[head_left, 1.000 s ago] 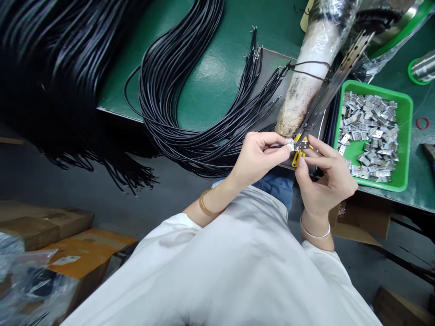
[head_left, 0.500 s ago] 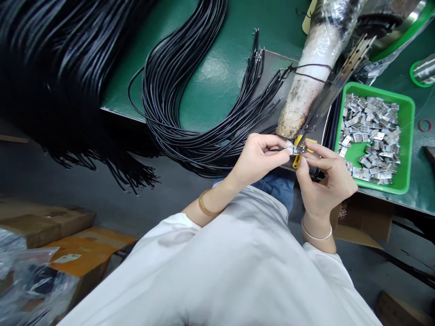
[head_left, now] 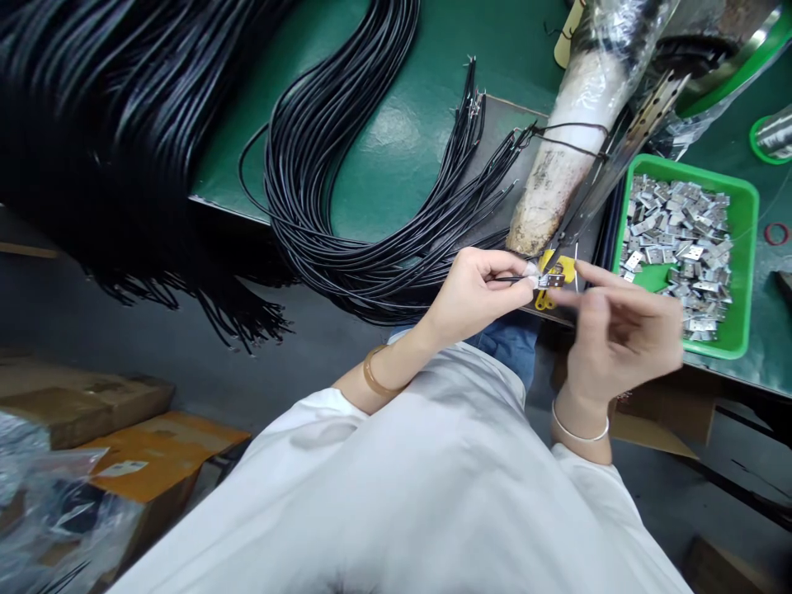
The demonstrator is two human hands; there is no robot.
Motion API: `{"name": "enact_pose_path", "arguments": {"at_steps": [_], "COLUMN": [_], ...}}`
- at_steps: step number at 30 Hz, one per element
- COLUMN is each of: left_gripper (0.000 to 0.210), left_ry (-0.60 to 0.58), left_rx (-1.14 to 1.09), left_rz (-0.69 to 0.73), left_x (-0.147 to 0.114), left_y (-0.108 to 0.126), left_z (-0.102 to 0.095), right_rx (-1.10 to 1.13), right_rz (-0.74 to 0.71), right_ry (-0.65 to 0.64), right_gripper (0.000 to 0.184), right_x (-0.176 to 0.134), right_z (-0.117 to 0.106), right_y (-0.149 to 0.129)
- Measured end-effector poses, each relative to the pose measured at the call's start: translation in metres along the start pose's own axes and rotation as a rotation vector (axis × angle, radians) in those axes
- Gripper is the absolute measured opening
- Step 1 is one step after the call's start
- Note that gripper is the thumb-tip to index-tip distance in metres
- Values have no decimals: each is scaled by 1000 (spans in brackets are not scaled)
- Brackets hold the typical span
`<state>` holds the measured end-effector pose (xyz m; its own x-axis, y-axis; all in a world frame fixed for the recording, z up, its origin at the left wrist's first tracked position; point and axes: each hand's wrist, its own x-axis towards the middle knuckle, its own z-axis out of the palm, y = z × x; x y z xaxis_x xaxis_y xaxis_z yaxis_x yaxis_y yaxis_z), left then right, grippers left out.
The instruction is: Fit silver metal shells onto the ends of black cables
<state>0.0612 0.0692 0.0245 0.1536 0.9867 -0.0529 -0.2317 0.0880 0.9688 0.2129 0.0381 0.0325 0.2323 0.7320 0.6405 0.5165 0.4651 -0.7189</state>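
Observation:
Between thumb and forefinger, my left hand (head_left: pixel 479 289) pinches the end of a black cable, where a small silver USB connector (head_left: pixel 553 280) sticks out to the right. Beneath the connector is a yellow piece (head_left: pixel 562 266) on a dark plate, with the tip of the soldering iron's metal tube (head_left: pixel 619 157) close above it. My right hand (head_left: pixel 622 334) hovers just right of the connector, fingers apart and a little blurred, holding nothing that I can see. Close by on its far side stands a green tray (head_left: pixel 751 272) full of loose silver connector shells (head_left: pixel 674 219).
A large bundle of black cables (head_left: pixel 334 140) curves over the green table (head_left: pixel 396 124), and another mass of cables (head_left: pixel 124 124) hangs over its edge at left. A white wrapped tube (head_left: pixel 557 157) slants above the work spot. Solder wire spool (head_left: pixel 776 132) at far right.
My right hand has let go of the connector and moved right, its fingers spreading. My left hand stays almost in place, still pinching the cable end.

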Motion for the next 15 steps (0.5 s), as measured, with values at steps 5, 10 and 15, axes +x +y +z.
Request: {"name": "enact_pose_path", "arguments": {"at_steps": [5, 10, 15], "left_gripper": [9, 8, 7], "left_ry": [21, 34, 63], "left_rx": [30, 21, 24], "left_rz": [-10, -12, -4], "left_x": [-3, -5, -5], "left_y": [-2, 0, 0], "left_z": [0, 0, 1], "right_rx": [373, 16, -134], "right_rz": [-56, 63, -89], "right_ry": [211, 41, -144], "right_gripper": [16, 17, 18], "right_x": [7, -7, -13], "right_z": [-17, -15, -7], "right_y": [11, 3, 6]}}
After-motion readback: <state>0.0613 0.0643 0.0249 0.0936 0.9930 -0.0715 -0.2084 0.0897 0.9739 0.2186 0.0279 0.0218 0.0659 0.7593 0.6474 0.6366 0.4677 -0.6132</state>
